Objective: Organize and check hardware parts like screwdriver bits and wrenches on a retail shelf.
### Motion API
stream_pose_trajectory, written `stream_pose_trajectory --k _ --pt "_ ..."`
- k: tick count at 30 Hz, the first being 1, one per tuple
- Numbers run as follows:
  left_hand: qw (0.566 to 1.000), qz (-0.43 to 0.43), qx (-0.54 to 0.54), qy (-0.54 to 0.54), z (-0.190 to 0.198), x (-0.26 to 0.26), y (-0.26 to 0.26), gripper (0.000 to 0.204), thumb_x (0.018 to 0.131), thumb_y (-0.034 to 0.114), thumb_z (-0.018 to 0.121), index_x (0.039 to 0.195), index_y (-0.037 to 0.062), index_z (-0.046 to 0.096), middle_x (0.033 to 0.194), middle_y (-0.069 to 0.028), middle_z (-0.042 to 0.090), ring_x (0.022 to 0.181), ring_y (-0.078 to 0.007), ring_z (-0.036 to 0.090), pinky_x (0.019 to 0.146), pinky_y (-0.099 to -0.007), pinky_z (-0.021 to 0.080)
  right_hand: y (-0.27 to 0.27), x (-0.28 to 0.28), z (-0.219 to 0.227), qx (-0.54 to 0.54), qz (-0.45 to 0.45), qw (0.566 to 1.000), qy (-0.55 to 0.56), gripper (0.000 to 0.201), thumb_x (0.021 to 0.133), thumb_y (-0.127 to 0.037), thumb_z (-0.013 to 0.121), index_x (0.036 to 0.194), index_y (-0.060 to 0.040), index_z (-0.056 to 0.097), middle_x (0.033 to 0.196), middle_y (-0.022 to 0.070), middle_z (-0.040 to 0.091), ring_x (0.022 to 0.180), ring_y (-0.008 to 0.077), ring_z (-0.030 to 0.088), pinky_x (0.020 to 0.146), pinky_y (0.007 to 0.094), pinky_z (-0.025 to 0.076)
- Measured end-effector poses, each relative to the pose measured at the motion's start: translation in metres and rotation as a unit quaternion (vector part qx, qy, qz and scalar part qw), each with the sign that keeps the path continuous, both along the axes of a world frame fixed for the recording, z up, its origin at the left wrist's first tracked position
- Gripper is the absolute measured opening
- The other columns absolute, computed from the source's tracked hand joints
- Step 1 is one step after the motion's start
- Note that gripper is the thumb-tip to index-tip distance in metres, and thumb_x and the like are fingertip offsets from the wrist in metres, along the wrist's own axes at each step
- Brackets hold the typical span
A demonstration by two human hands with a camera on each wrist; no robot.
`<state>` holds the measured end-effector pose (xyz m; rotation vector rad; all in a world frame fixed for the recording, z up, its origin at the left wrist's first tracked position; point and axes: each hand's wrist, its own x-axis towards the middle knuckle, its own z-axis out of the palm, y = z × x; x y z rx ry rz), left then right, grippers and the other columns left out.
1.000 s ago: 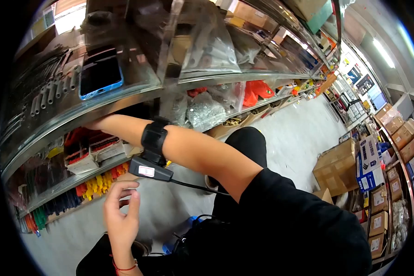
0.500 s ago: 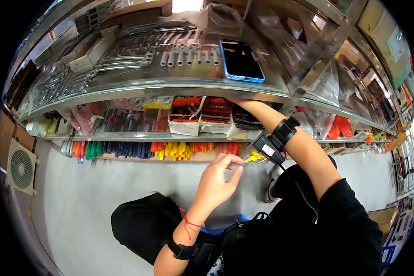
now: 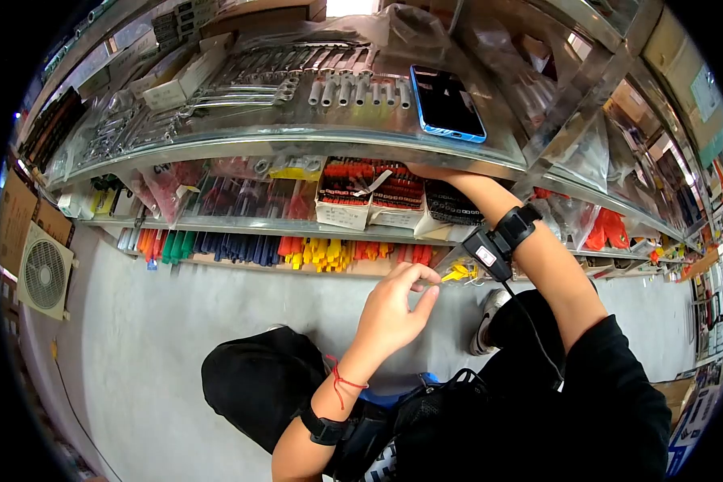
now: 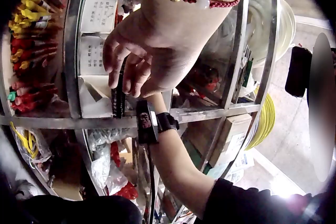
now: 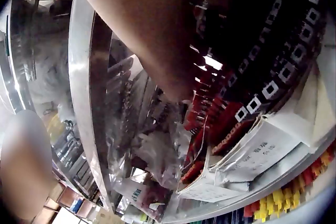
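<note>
Red packets (image 3: pixel 398 189) sit in open white boxes (image 3: pixel 341 215) on the lower shelf (image 3: pixel 249 226), beside black packets (image 3: pixel 455 205). The right hand (image 5: pixel 152 35) reaches in near them, fingers hidden (gripping or not, I cannot tell); the left hand (image 3: pixel 394 312) is relaxed, empty. Pulling out blind could drag a box forward or scrape knuckles against the upper shelf (image 3: pixel 329 146)

Right grip (image 3: pixel 435 172) mostly hidden beneath upper shelf (image 3: pixel 297 145), lettering (image 4: pixel 101 9) on white boxes (image 3: pixel 341 214) too small to read
</note>
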<state>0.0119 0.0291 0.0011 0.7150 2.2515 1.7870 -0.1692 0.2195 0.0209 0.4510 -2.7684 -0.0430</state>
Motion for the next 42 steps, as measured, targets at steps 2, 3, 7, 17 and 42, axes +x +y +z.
stream_pose_trajectory --k 2,3,7,17,42 --pt "1.000 0.000 0.001 0.000 -0.001 0.000 0.000 0.014 0.079 0.013 0.057 0.092 0.0069 0.056 0.092 -0.0048 0.059 0.079 -0.0157 0.059 0.066 -0.0280 0.043 0.002 0.000 0.001 0.003 0.002 1.000 0.001 0.026 0.085 -0.028 0.045 0.089 -0.0040 0.055 0.081 0.0120 0.057 0.074 0.0241 0.052 0.070 0.0322 0.044" --pt "1.000 0.001 0.002 0.000 -0.001 -0.001 0.001 0.014 0.079 0.013 0.057 0.092 0.0069 0.057 0.091 -0.0048 0.059 0.079 -0.0158 0.059 0.066 -0.0281 0.043 0.003 0.000 0.002 0.003 0.001 1.000 0.000 0.026 0.085 -0.028 0.045 0.089 -0.0040 0.055 0.080 0.0120 0.057 0.073 0.0241 0.053 0.070 0.0322 0.044" --pt "1.000 0.000 0.004 0.010 -0.002 -0.001 0.000 0.014 0.079 0.013 0.057 0.092 0.0069 0.057 0.091 -0.0049 0.059 0.079 -0.0161 0.059 0.066 -0.0281 0.043 0.004 0.000 0.002 0.006 0.005 1.000 0.003 0.026 0.085 -0.027 0.045 0.088 -0.0037 0.055 0.079 0.0120 0.057 0.072 0.0240 0.053 0.069 0.0321 0.044" --pt "1.000 0.004 -0.003 0.008 -0.001 -0.001 0.001 0.014 0.078 0.012 0.058 0.091 0.0071 0.057 0.091 -0.0051 0.059 0.078 -0.0154 0.059 0.064 -0.0270 0.043 0.001 0.000 0.000 0.012 0.011 1.000 -0.002 0.027 0.086 -0.027 0.044 0.087 -0.0031 0.055 0.075 0.0121 0.057 0.068 0.0237 0.054 0.067 0.0320 0.045" --pt "1.000 0.001 -0.019 0.003 0.001 -0.004 0.000 0.012 0.080 0.012 0.056 0.091 0.0071 0.057 0.093 -0.0058 0.058 0.079 -0.0170 0.058 0.067 -0.0277 0.043 0.006 0.083 0.027 -0.110 0.020 0.985 -0.134 0.037 0.082 -0.025 0.053 0.111 -0.0031 0.050 0.104 0.0220 0.054 0.098 0.0328 0.053 0.083 0.0347 0.043"
